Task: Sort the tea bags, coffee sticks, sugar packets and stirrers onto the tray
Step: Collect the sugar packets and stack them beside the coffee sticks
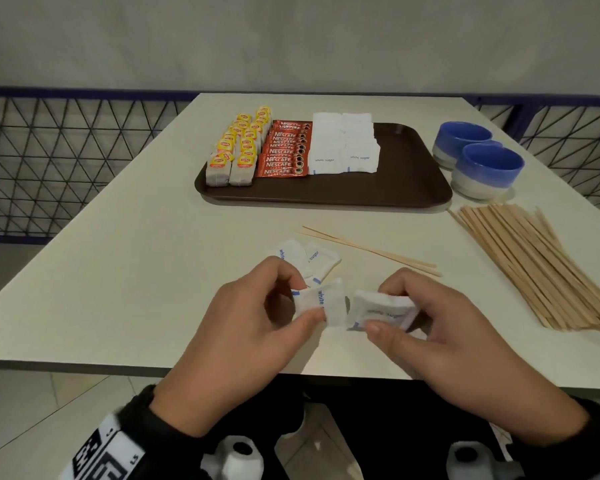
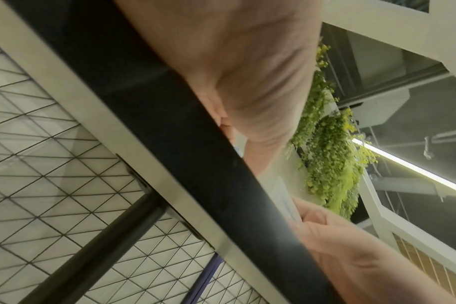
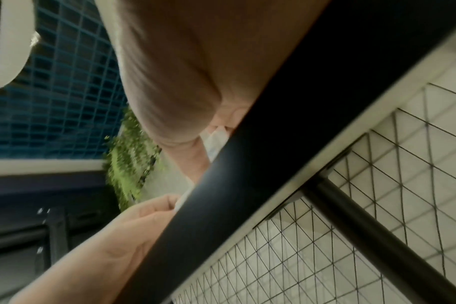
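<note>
Left hand [image 1: 257, 327] pinches a sugar packet [image 1: 321, 301] over the table's [image 1: 118, 271] near edge; right hand [image 1: 440, 337] grips a small stack of packets [image 1: 378, 311] just beside it; two more packets [image 1: 307, 258] lie behind; tray [image 1: 395, 188] holds sorted rows; stirrers [image 1: 534, 265] wait at right
</note>
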`<state>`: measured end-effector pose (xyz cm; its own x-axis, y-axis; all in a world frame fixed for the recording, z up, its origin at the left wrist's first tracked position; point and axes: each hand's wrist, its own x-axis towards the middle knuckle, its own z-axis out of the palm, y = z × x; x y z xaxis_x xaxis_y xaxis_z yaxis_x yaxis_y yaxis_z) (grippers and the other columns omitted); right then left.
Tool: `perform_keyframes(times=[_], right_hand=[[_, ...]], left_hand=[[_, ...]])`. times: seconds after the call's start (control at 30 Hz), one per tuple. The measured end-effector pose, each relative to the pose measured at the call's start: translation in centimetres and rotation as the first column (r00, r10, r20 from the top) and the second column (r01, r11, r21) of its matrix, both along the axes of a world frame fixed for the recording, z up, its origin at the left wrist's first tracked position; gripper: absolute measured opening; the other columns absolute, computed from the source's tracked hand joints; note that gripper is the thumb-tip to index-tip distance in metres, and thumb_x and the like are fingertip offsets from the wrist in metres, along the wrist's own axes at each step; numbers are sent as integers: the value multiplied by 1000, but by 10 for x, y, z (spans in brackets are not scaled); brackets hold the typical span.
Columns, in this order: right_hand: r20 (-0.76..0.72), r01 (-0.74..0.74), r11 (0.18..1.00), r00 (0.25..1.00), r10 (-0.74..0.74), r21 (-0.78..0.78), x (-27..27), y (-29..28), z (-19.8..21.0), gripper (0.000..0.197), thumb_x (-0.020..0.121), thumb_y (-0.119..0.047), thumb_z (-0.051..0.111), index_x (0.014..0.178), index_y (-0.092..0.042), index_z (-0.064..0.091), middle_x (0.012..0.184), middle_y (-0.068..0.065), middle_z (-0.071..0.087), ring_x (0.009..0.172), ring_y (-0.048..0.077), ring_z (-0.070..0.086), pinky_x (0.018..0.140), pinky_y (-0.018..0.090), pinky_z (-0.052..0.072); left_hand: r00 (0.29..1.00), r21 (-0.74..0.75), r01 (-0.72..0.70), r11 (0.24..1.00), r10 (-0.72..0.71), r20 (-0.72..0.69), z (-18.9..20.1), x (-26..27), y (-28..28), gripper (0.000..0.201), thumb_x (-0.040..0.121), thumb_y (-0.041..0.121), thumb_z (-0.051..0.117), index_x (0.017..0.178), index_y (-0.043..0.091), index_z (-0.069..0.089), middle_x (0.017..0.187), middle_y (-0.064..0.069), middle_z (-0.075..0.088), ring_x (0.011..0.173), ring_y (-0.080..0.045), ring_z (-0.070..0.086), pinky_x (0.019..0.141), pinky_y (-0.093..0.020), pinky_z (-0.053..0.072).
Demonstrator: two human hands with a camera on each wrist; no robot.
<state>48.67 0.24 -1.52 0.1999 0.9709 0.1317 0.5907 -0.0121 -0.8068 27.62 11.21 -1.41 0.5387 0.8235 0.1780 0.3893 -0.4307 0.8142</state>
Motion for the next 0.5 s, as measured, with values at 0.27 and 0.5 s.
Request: perform_keyframes(times=[0.27, 0.5], right_hand=[[-421, -43, 994, 903, 83, 103, 7, 3, 8, 12, 85, -25, 69, 85, -15, 75, 90, 17, 68, 78, 35, 58, 75, 41, 43], [-476, -77, 984, 868, 145, 160, -28, 29, 4, 5, 85, -16, 81, 83, -16, 76, 81, 12, 69, 74, 20, 59, 70, 32, 48]], left_hand=[[937, -285, 71, 956, 35, 349, 3, -9, 10, 32, 84, 4, 77, 107, 26, 74, 85, -10, 77, 76, -32, 67, 77, -42, 56], [920, -286, 162, 944, -40, 390, 3, -13, 12, 11, 89, 1, 70, 97, 6, 74, 80, -10, 78, 70, -18, 72, 70, -23, 54]])
